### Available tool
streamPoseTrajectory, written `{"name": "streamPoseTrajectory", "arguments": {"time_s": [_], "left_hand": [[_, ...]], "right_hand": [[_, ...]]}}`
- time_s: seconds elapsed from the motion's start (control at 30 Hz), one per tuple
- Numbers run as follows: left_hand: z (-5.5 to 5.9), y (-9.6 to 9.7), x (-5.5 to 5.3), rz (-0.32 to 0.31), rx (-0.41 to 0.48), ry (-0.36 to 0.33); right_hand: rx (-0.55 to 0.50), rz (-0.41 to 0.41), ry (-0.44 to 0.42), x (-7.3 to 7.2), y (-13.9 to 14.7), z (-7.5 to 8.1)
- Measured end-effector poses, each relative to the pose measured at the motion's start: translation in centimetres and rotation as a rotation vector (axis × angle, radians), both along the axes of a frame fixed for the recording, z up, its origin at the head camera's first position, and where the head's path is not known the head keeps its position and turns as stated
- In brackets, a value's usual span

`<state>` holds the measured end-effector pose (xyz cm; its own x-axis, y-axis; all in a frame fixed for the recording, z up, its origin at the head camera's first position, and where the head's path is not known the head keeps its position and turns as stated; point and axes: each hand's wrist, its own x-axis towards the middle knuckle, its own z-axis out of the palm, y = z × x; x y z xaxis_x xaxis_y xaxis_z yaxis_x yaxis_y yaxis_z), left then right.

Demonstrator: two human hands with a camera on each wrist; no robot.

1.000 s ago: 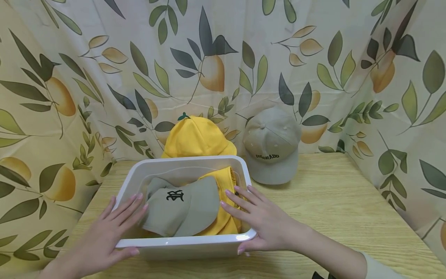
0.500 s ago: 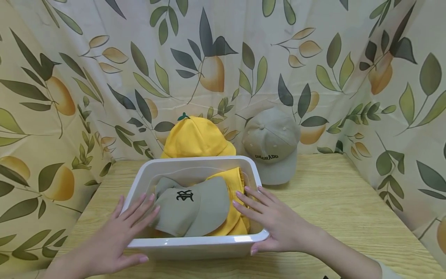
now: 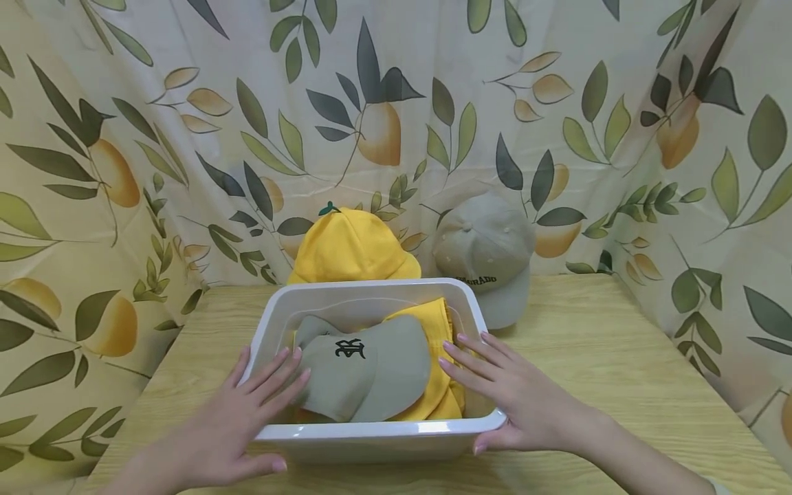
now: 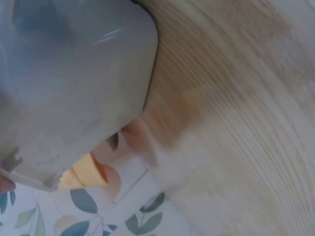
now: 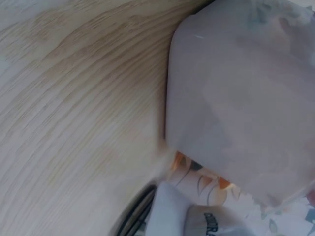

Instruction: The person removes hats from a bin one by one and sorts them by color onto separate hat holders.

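Note:
A white plastic bin stands on the table with a grey-green cap inside, a black letter emblem on its front. Under and beside that cap lies a folded yellow hat. My left hand rests on the bin's left front corner, fingers spread over the rim and thumb stretched along the front. At the right front corner my right hand touches the rim in the same way, fingers straight. Both wrist views show the bin's outer wall close up, with little of the hands visible.
Behind the bin sits a yellow hat with a green sprout on top. To its right is a grey cap lettered COLORADO, partly behind the bin's rim. A leaf-patterned curtain encloses the wooden table at the back and sides.
The bin, with the cap and yellow hat in it, has slid to the right, both hands moving along with it. Its rim now covers part of the COLORADO cap.

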<state>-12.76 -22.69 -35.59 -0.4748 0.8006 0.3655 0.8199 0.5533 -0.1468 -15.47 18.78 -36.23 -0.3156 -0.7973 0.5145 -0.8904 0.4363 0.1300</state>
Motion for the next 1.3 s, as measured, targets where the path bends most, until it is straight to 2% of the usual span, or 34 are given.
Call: {"name": "streamPoseTrajectory", "arguments": {"time_s": [0.2, 0.43, 0.6, 0.93, 1.07, 1.3], "left_hand": [[0.0, 1.2, 0.0, -0.010, 0.013, 0.051], [0.1, 2.0, -0.1, 0.023, 0.002, 0.016], [0.0, 2.6, 0.0, 0.018, -0.010, -0.006], [-0.2, 4.1, -0.1, 0.008, -0.006, 0.009], [0.1, 4.8, 0.0, 0.024, -0.021, 0.011], [0.3, 5.8, -0.1, 0.036, -0.022, -0.015]], "right_hand": [[-0.023, 0.031, 0.019, -0.1, 0.9, 0.3], [-0.028, 0.050, 0.012, -0.3, 1.8, 0.4], [-0.034, 0.057, 0.014, 0.0, 2.5, 0.1], [-0.041, 0.068, 0.003, 0.3, 4.1, 0.3], [-0.035, 0.059, -0.001, 0.3, 4.7, 0.4], [-0.043, 0.058, 0.001, 0.4, 5.6, 0.5]]}}
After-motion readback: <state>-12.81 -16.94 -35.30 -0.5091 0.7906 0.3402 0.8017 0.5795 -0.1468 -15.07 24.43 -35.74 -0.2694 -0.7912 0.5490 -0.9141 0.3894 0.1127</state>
